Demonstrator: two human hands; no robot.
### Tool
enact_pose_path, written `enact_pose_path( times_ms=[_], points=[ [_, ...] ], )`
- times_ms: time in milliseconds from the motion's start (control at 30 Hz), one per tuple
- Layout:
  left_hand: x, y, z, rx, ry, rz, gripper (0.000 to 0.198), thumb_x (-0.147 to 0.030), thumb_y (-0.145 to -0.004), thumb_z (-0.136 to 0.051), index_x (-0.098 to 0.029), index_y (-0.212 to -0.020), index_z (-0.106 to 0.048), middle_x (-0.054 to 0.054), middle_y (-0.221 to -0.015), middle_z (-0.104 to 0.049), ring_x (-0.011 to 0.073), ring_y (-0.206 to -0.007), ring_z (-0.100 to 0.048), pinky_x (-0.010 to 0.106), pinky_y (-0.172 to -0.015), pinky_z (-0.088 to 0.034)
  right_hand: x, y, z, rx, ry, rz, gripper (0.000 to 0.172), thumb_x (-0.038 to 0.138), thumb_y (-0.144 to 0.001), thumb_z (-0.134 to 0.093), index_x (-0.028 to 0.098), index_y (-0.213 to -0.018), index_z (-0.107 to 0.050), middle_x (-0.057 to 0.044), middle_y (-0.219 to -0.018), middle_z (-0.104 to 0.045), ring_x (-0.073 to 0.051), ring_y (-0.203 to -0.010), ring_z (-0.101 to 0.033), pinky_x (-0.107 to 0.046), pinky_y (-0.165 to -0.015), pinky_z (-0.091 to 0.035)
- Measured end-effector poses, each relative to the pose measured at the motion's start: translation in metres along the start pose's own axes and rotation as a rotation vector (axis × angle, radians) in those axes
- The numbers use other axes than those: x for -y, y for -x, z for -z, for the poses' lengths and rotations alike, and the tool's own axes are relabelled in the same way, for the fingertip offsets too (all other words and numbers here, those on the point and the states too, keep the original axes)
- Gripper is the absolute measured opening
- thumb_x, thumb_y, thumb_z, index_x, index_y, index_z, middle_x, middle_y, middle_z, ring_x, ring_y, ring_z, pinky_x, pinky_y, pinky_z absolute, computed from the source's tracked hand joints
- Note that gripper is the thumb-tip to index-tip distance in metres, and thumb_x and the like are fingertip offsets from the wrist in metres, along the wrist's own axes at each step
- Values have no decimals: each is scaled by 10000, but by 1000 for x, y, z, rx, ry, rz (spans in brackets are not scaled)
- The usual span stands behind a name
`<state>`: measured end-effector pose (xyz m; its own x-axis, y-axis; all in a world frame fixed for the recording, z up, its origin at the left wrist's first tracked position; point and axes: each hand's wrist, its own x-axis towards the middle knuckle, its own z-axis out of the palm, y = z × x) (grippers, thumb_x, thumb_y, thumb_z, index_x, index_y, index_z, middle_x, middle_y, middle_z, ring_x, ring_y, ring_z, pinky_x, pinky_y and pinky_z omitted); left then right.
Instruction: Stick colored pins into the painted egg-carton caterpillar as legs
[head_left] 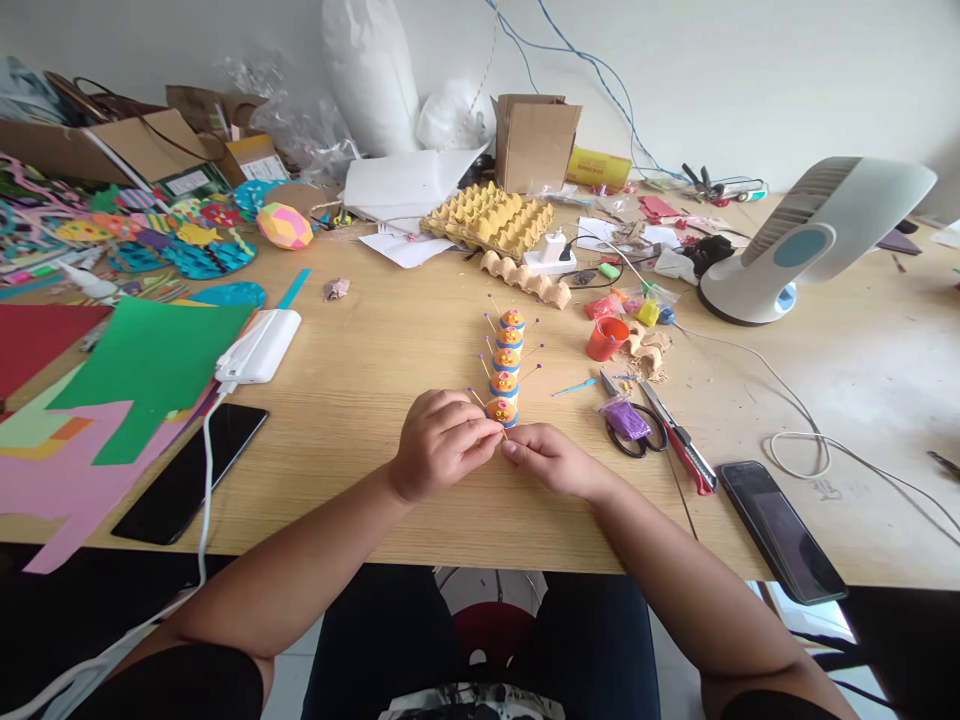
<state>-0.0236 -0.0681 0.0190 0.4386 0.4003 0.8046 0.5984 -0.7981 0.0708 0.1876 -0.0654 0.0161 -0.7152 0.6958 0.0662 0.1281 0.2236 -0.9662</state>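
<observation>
My left hand [450, 440] and my right hand [551, 458] meet at the fingertips just in front of a row of decorated egg-carton cups. Both are closed in a pinch around a thin, tan toothpick [505, 435], most of which the fingers hide. The row of cups [505, 384] points away from me, each cup topped with orange clay, a small face and a blue band. Thin sticks with purple ball tips jut out on both sides of the row. My left fingers partly cover the nearest cup's left side.
Right of the row lie scissors [636, 440], a purple clay packet [624, 418], a red utility knife [682, 445], a red cup [607, 338] and a phone [780, 530]. A white fan [802, 245] stands farther right. Coloured paper [157, 360] and a white power bank [261, 345] are left.
</observation>
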Motion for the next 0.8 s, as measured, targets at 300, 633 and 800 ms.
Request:
enact_pose_path(
  times_ms=[300, 633, 800],
  points=[
    [-2, 0, 0, -14, -33, -5, 151, -170, -789, -755, -234, -895, -669, -7, -781, -710, 182, -809, -632, 333, -760, -466, -2, 0, -2, 5, 17, 19, 431, 488, -1013, -438, 201, -694, -399, 53, -644, -334, -99, -601, -308, -260, -588, -294],
    [-2, 0, 0, -12, 13, 81, 100, -170, -794, -727, -230, -851, -672, 5, -769, -689, 188, -795, -616, 343, -756, -480, 4, 1, -3, 20, -65, -59, 472, 552, -984, -470, 199, -678, -409, 57, -631, -335, -97, -594, -305, -264, -580, -287],
    [-2, -3, 2, -8, 157, 170, 86, -153, -839, -708, -215, -897, -691, 16, -795, -685, 174, -794, -597, 337, -766, -498, 4, 3, 1, 23, -230, -111, 484, 577, -961, -504, 176, -691, -507, 43, -623, -419, -96, -578, -347, -266, -574, -288]
  ],
)
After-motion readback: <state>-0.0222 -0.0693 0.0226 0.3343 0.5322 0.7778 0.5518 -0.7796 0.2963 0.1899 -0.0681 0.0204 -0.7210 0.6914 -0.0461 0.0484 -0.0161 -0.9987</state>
